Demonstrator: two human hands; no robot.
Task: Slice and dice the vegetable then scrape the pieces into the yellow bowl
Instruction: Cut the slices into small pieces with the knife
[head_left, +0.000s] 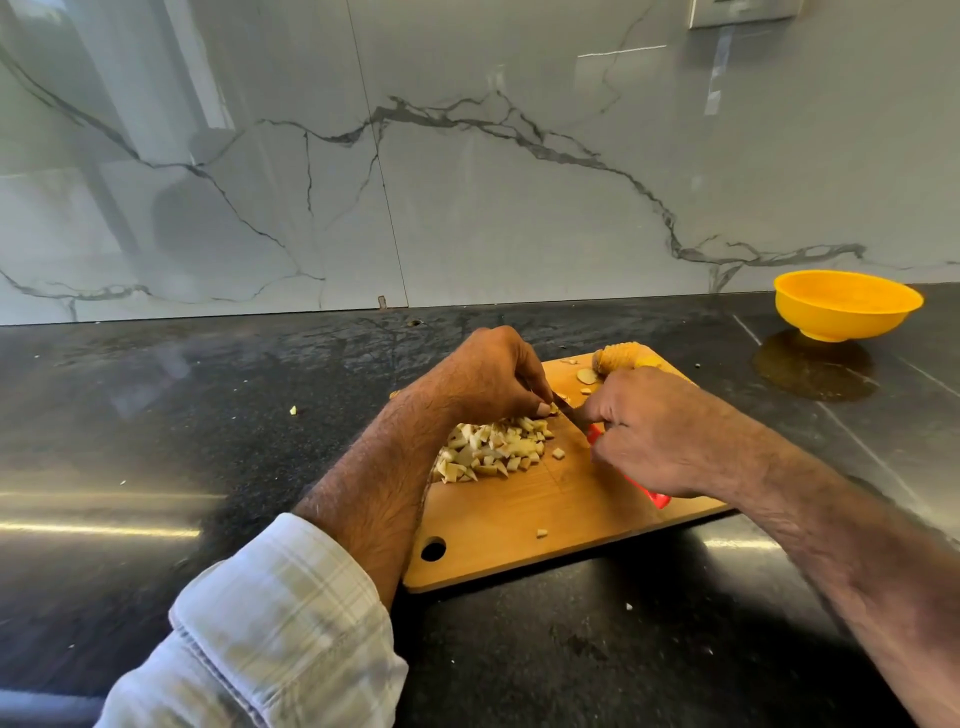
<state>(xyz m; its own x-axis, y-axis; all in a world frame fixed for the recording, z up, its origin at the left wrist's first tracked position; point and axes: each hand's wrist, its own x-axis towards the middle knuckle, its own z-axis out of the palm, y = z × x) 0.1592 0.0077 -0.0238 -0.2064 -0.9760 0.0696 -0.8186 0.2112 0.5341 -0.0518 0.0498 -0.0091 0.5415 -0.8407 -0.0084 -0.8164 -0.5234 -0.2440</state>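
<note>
A wooden cutting board (524, 509) lies on the dark counter. A heap of pale diced vegetable pieces (493, 449) sits on its left half. My left hand (483, 376) is curled over the far edge of the heap, fingertips pinching small pieces against the blade. My right hand (649, 431) grips a red-handled knife (657, 496); its blade points toward my left fingertips. A sliced yellowish vegetable chunk (618, 357) rests at the board's far corner. The yellow bowl (847, 306) stands at the back right, apart from the board.
A marble backsplash (467, 182) rises behind the black counter (156, 415). Stray bits lie on the counter, one pale scrap (293, 410) to the left of the board. A single piece (542, 532) lies near the board's front edge.
</note>
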